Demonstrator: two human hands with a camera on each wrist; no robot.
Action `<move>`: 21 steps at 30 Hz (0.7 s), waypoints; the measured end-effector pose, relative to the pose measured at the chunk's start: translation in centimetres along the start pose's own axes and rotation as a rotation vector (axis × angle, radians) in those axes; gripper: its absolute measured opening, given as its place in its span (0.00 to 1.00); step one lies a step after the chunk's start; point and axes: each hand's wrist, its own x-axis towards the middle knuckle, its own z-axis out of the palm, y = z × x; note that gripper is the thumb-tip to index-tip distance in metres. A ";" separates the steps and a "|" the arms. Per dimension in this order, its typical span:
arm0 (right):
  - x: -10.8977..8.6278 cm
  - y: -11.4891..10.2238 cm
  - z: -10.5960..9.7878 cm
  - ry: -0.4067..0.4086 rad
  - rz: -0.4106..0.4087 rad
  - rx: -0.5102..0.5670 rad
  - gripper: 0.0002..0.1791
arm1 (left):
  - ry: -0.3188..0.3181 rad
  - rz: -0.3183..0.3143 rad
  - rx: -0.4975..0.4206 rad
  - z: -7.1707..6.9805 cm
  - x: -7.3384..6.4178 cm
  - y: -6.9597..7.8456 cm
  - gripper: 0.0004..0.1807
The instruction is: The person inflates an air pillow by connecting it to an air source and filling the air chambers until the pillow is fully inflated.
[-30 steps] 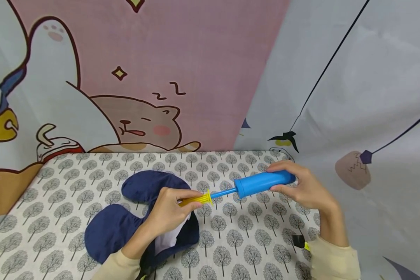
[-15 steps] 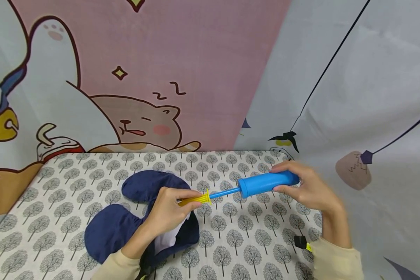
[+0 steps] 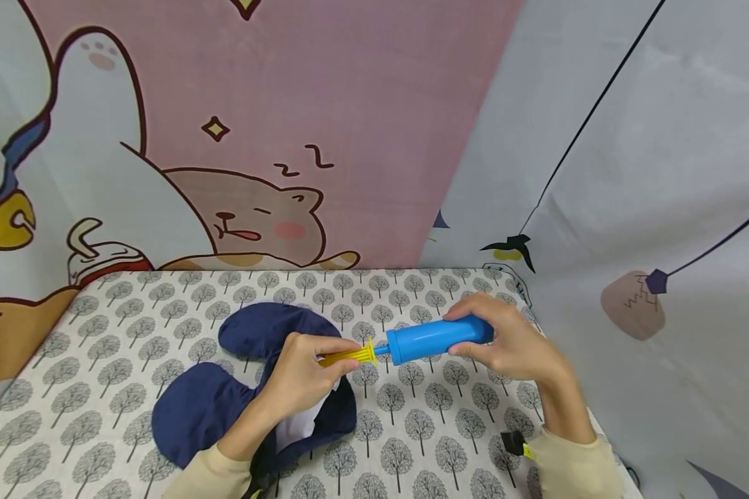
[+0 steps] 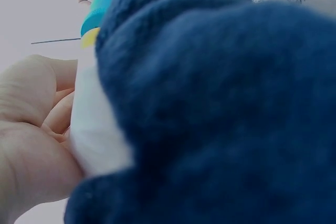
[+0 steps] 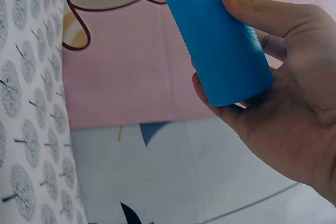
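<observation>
A blue hand pump (image 3: 431, 339) with a yellow end piece (image 3: 363, 355) spans the space between my two hands. My left hand (image 3: 308, 371) pinches the yellow piece between thumb and fingers. My right hand (image 3: 512, 339) grips the blue barrel near its far end; the right wrist view shows the thumb and fingers around the barrel (image 5: 220, 51). Only a short length of blue rod shows between barrel and yellow piece. Beneath my left hand lies a navy, U-shaped fabric pillow (image 3: 202, 409), with white material (image 3: 296, 426) showing at an opening. The yellow piece's tip is hidden by my left hand.
Both hands work above a table covered in a tree-print cloth (image 3: 437, 430). Behind it hangs a pink and white cartoon backdrop (image 3: 374, 125), and a pale cloth wall (image 3: 693, 360) stands close on the right.
My right hand first drew slightly right, then moved left with the barrel, so less of the rod shows. My left hand and the pillow stay in place.
</observation>
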 end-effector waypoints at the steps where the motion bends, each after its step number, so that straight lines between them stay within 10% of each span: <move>1: 0.1 -0.1 0.3 -0.013 0.002 0.014 0.28 | -0.001 -0.001 0.001 0.0 0.0 0.0 0.12; 21: -1.5 1.8 -2.3 0.050 0.083 0.025 0.30 | -0.019 0.002 -0.020 -0.1 0.0 0.0 0.13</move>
